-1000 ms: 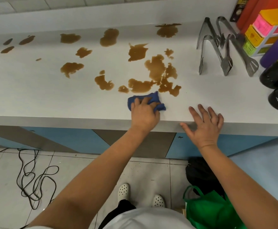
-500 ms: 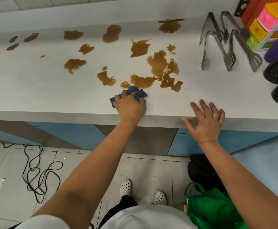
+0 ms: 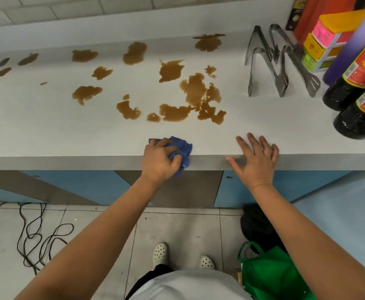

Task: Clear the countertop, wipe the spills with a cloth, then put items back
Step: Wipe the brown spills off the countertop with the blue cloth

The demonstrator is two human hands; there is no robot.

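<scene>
Several brown spills (image 3: 193,92) spread over the white countertop (image 3: 47,126), from the far left to the middle. My left hand (image 3: 161,160) grips a bunched blue cloth (image 3: 182,148) at the counter's front edge, below the spills and apart from them. Part of the cloth hangs over the edge. My right hand (image 3: 256,162) lies flat with spread fingers on the front edge, to the right of the cloth.
Metal tongs (image 3: 272,61) lie at the back right. Two dark sauce bottles (image 3: 355,87), a purple bottle (image 3: 350,50) and stacked coloured boxes (image 3: 322,42) stand at the far right. On the floor are a black cable (image 3: 38,237) and a green bag (image 3: 272,276).
My left hand has pulled the cloth back from the spill's rim to the counter's front edge and bunched it in a tighter grip. My right hand has stayed in place.
</scene>
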